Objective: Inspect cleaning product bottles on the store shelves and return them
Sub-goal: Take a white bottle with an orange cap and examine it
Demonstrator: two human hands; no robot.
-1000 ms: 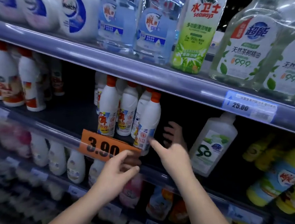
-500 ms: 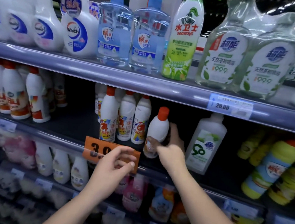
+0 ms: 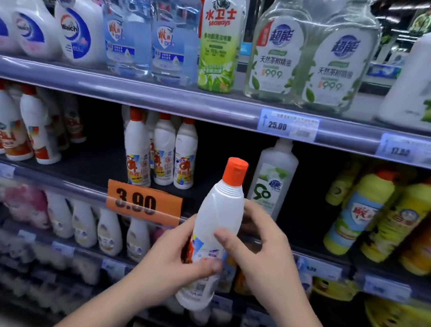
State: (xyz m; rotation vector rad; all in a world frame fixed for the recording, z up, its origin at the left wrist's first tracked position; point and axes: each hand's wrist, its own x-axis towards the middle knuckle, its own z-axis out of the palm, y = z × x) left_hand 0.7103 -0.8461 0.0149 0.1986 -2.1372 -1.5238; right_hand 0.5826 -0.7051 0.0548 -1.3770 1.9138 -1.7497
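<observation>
Both hands were on it: the left hand (image 3: 172,261) curled round the label end, the right hand (image 3: 260,258) clamped the waist, holding one white orange-capped bottle (image 3: 218,213) tilted in front of the middle shelf (image 3: 92,164). Slick plastic and a loose grip could drop it; three matching bottles (image 3: 163,156) stood at eleven o'clock, one orange price tag (image 3: 143,202) at nine.

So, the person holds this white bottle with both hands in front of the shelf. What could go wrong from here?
1. The white bottle is tilted, off the shelf, held only by the left hand and right hand; a loosened grip could drop it onto the lower shelves.
2. On return, it might knock the three matching bottles or the clear bottle beside the gap.
3. Its base may catch the orange price tag.
</observation>
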